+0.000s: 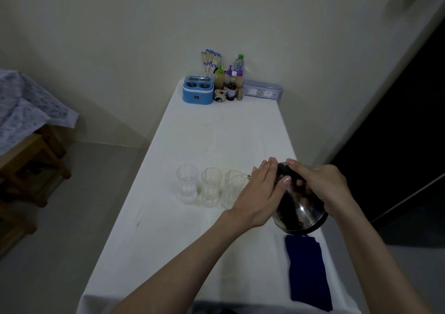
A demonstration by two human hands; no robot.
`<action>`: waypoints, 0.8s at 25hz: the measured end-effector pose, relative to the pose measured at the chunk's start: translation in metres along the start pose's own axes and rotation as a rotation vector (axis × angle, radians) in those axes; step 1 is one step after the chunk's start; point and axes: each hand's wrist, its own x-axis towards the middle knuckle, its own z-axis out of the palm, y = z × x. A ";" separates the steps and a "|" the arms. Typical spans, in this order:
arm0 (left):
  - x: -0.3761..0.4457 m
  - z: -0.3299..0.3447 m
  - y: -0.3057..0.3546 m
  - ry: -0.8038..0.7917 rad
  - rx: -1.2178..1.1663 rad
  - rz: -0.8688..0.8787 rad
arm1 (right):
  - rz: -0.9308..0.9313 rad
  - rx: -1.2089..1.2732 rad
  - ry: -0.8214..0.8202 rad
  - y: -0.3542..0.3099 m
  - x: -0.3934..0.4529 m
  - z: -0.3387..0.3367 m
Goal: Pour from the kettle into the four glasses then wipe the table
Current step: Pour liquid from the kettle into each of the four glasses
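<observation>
Right hand curled round the black handle of the shiny steel kettle, tilted toward the row of clear faceted glasses. Left hand flat, fingers straight, pressed on the lid. Pouring seemingly under way; fill levels hard to tell. Wiping undone: folded dark-blue cloth near the kettle on the white-covered table.

a long table with a white cloth. glasses stand in a row on it. a blue cloth lies near the front. bottles and boxes stand at the far end.
</observation>
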 end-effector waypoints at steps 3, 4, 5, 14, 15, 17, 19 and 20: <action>0.000 0.001 0.002 0.001 -0.004 0.003 | -0.008 -0.024 0.004 -0.003 -0.002 -0.002; 0.000 0.001 0.003 0.002 -0.004 0.003 | -0.012 -0.032 0.006 -0.004 -0.002 -0.003; 0.000 0.001 0.003 0.003 -0.004 0.002 | -0.015 -0.035 0.006 -0.004 -0.002 -0.003; 0.001 -0.001 -0.001 0.011 0.006 0.011 | -0.020 -0.030 0.000 -0.004 -0.001 0.000; 0.002 -0.001 -0.002 0.012 0.006 0.012 | -0.020 -0.029 -0.002 -0.005 0.000 0.000; 0.003 -0.001 -0.003 0.007 0.008 0.009 | -0.021 -0.028 -0.003 -0.005 0.000 0.001; 0.003 -0.001 -0.003 0.001 0.005 0.002 | -0.026 -0.040 0.000 -0.005 0.001 0.002; 0.003 -0.002 -0.004 -0.002 0.002 -0.002 | -0.029 -0.052 0.001 -0.005 0.001 0.002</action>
